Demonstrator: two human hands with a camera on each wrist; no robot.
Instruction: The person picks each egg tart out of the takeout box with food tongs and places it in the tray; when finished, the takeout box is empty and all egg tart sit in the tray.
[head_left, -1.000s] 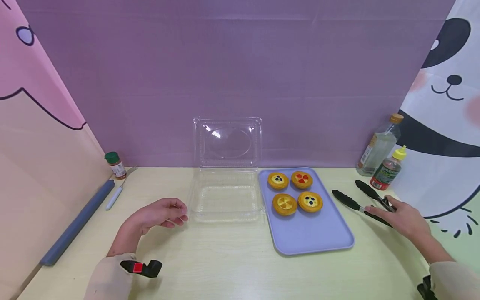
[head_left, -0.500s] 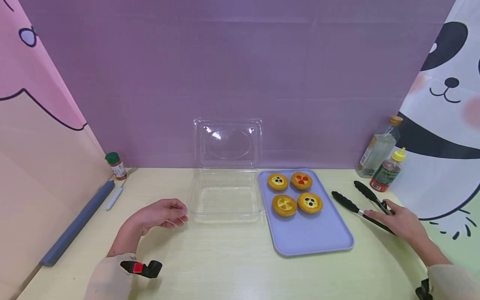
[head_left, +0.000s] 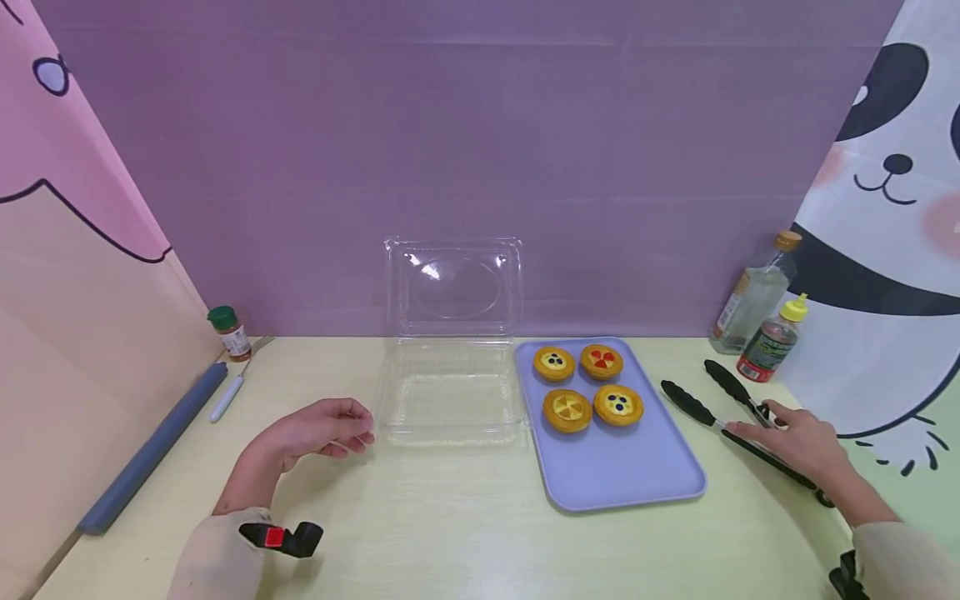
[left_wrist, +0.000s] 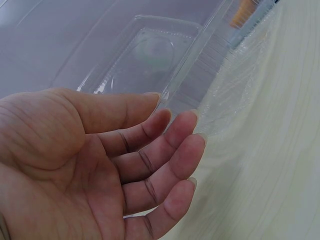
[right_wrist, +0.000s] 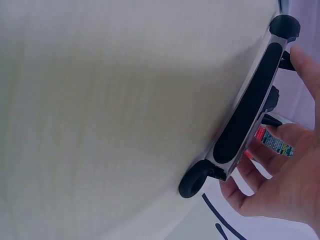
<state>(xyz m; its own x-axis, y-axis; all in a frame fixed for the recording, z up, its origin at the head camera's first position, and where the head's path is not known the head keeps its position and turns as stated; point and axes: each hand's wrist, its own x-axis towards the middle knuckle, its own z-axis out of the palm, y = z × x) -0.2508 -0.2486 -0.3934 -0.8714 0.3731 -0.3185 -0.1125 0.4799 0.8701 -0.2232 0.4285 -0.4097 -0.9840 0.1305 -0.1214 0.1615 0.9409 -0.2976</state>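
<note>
My left hand [head_left: 330, 429] lies at the left side of a clear plastic clamshell box [head_left: 457, 392], fingers loosely bent. In the left wrist view the thumb and fingertips are close to the box's edge; whether they touch it I cannot tell. The box's lid [head_left: 453, 287] stands raised at the back. My right hand [head_left: 806, 446] holds black-handled tongs [head_left: 757, 450] whose two arms are spread, black tips pointing toward the tray. In the right wrist view the fingers reach behind the tongs and the thumb is near their upper part. Several egg tarts [head_left: 567, 410] sit on a lavender tray [head_left: 626, 479].
At the back right stand a cork-topped glass bottle [head_left: 753, 300] and a yellow-capped squeeze bottle [head_left: 768, 346]. A green-lidded jar [head_left: 231, 333], a fork [head_left: 228, 396] and a blue-grey bar [head_left: 157, 446] lie along the left. A purple backdrop [head_left: 637, 167] closes off the back.
The tongs have turned a little in my right hand, so that their rear end now shows below the palm. The right hand has shifted slightly left and nearer. My left hand stays still.
</note>
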